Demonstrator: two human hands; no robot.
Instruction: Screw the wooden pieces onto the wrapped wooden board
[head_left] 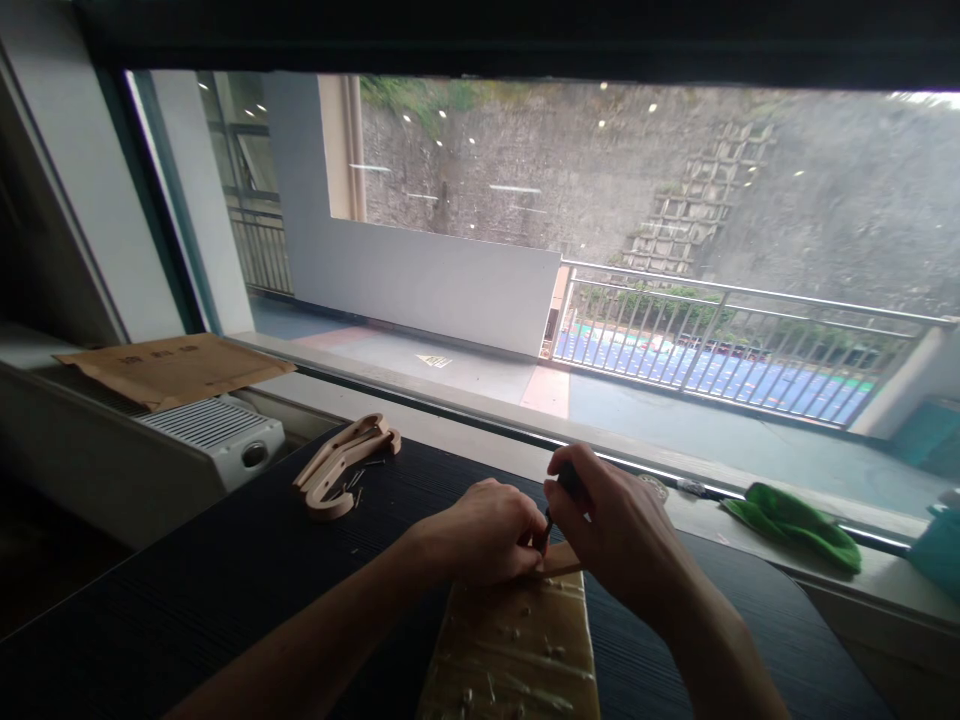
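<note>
My right hand (611, 520) is closed around the dark handle of a screwdriver (571, 482), held tilted with its shaft pointing down. My left hand (491, 530) is pinched close to the screwdriver's lower end; what lies between its fingertips is hidden. Beneath both hands is a light wooden piece (561, 560), partly covered by the fingers. It rests across the far end of a tan board (521, 640) wrapped in clear film, with small screw-like bumps on top.
Curved wooden hooks (345, 465) lie at the left on the black table (247, 580), beside several loose screws (358, 485). A brown paper envelope (180, 368) sits on a white unit (225, 430). A green cloth (795, 525) lies on the sill under the window.
</note>
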